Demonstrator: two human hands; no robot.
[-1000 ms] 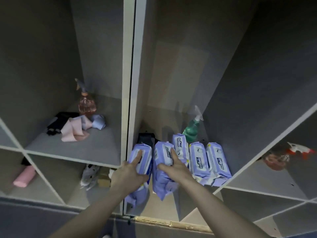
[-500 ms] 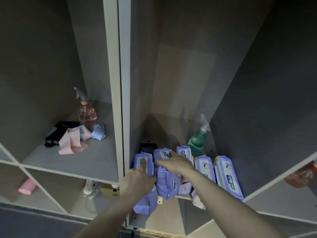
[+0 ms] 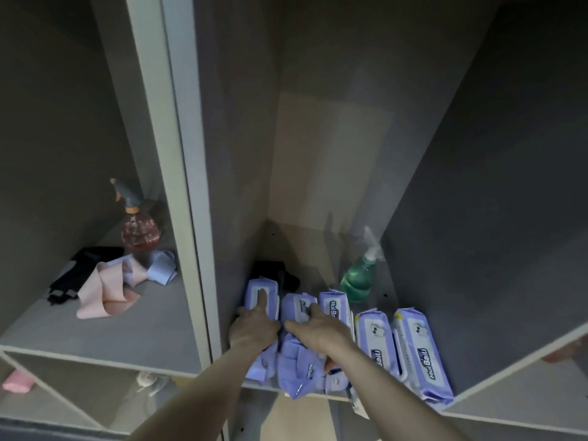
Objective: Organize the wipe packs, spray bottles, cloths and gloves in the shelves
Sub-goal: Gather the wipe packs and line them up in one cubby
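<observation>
Wipe packs lie lengthwise, front to back

Not much to read here tbh. The purple wipe packs all carry a dark blue brand logo with white letters, but it's too blurry for me to spell out. Clearest on the pack furthest right from the green spray bottle, the far-right wipe pack, where it sits upside down. Nothing readable on the bottles.
</observation>
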